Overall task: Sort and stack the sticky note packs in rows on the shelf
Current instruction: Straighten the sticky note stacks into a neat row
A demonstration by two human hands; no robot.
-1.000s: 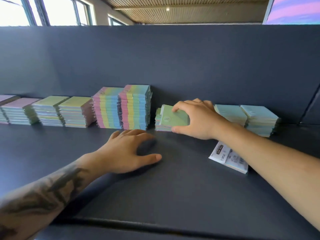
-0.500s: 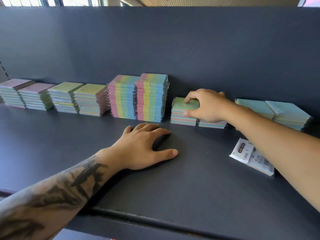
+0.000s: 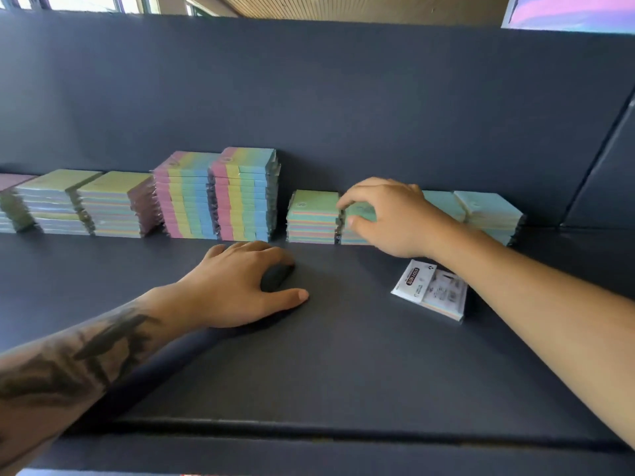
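Observation:
Stacks of sticky note packs line the back of the dark shelf (image 3: 343, 355). My right hand (image 3: 391, 218) grips a green-topped pack (image 3: 360, 213) on a low stack, right beside another green-topped stack (image 3: 312, 216). Left of these stand two tall rainbow-striped stacks (image 3: 216, 194). Further left are yellow-green stacks (image 3: 82, 201). Two pale teal stacks (image 3: 488, 211) sit behind my right forearm. One pack lies face down with its white label up (image 3: 431, 290) under my right arm. My left hand (image 3: 240, 286) rests flat on the shelf, fingers spread.
The shelf's dark back wall (image 3: 343, 97) rises right behind the stacks. A side panel (image 3: 601, 173) closes the shelf at the right. The front lip (image 3: 343, 431) runs along the bottom.
My right hand has shifted from the left green stack to the stack beside it and now grips its top pack. My left hand has stayed put on the shelf.

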